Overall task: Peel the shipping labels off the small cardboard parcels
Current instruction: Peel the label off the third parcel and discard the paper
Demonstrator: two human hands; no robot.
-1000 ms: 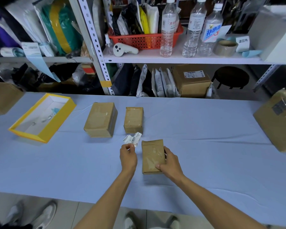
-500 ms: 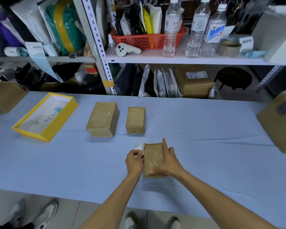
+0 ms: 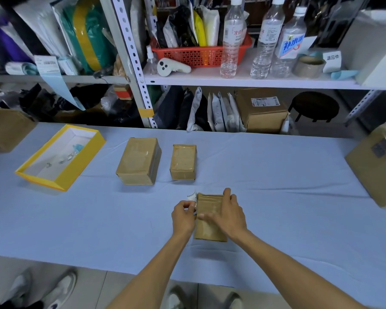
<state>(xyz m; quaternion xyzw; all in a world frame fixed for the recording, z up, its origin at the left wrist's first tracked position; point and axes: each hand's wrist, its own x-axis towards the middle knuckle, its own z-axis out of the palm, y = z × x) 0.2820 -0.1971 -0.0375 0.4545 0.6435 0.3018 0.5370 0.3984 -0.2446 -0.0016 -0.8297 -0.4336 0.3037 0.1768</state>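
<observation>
Two hands are working one small parcel (image 3: pixel 210 219) near the bench (image 3: pixel 288 197) front edge: left hand (image 3: pixel 184 214) pinching a white label (image 3: pixel 192 196), its print unreadable, right hand (image 3: pixel 228 214) pressing flat. Two more parcels (image 3: pixel 139 160) are sitting beyond.

Parcel-handling stockroom or mailroom. Perforated metal shelving (image 3: pixel 129 63) stocked with poly mailers (image 3: pixel 218 112), a labelled carton (image 3: pixel 262 110), a tape roll (image 3: pixel 308 66) and water bottles (image 3: pixel 232 36). Cloth-covered work table (image 3: pixel 276 197) bearing small cardboard parcels (image 3: pixel 139 161).
</observation>
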